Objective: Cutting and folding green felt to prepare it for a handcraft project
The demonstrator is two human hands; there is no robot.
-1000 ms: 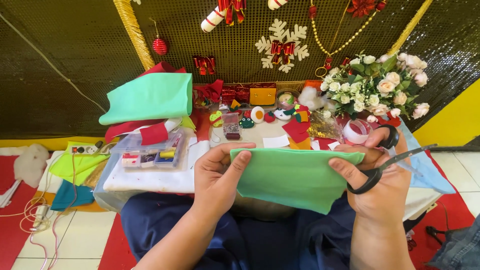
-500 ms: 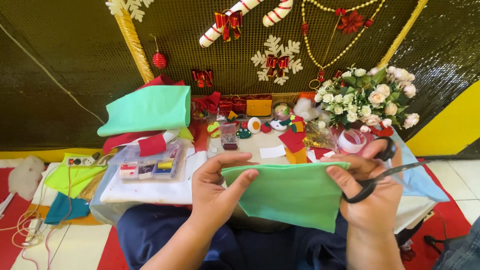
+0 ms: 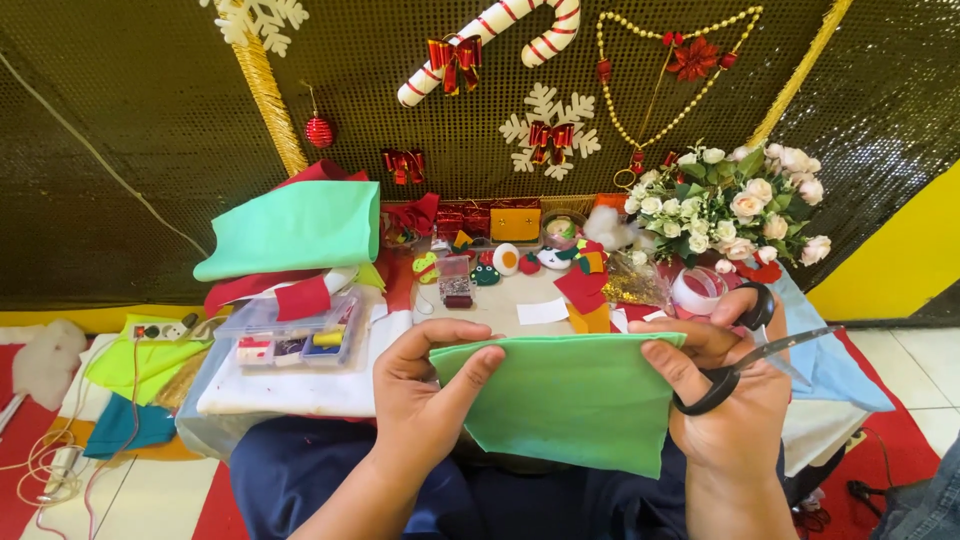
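A folded sheet of green felt point(image 3: 565, 400) is held up between both hands above my lap. My left hand point(image 3: 425, 400) pinches its left edge with thumb in front. My right hand point(image 3: 725, 395) grips the right edge with the forefinger while black-handled scissors point(image 3: 745, 360) hang from thumb and fingers, blades pointing right and nearly shut. The felt hides the table's near edge.
A small table point(image 3: 500, 305) holds felt scraps, small ornaments, a clear compartment box point(image 3: 290, 335) and a tape roll point(image 3: 697, 290). A mint and red felt stack point(image 3: 295, 235) lies at left, a white flower bouquet point(image 3: 740, 205) at right. Cables and fabric lie on the floor left.
The view has tilted down slightly and both hands with the felt sit a little lower and closer. The grip on felt and scissors is unchanged.
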